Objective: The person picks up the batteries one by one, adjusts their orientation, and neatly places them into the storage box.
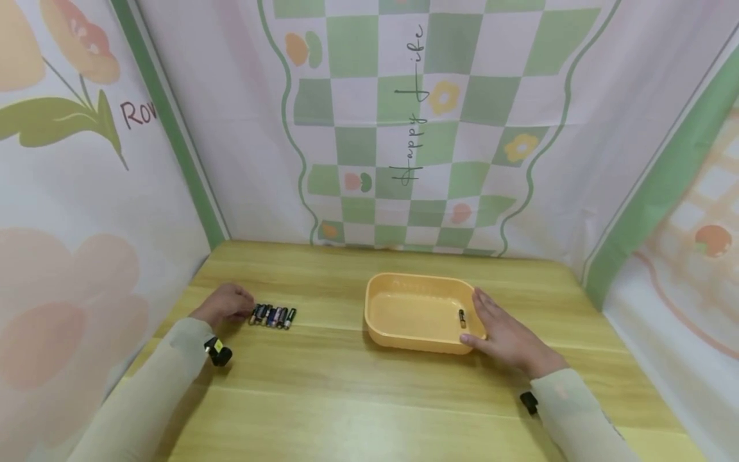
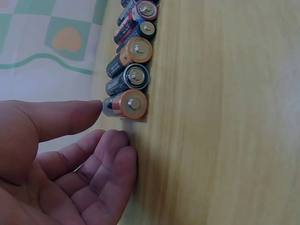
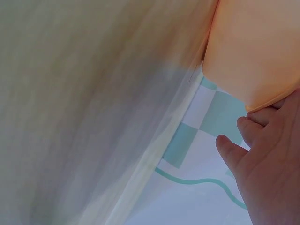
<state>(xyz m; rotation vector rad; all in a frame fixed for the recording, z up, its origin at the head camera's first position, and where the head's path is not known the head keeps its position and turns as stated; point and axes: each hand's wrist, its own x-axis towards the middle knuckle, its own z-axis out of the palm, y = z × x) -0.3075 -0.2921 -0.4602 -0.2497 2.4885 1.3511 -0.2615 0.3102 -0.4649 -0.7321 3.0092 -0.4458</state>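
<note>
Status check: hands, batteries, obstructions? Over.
Left hand at left end of battery row. Right hand on right end of tray. One battery inside. No obstruction visible between row and tray.

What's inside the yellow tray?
One battery, lying toward the right end of the tray in the head view. Nothing else shows inside. The right hand covers part of that end; what's directly behind it can't be seen.

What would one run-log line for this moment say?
left grip: beside battery row; right grip: touching yellow-orange tray; inside tray: one battery
</note>
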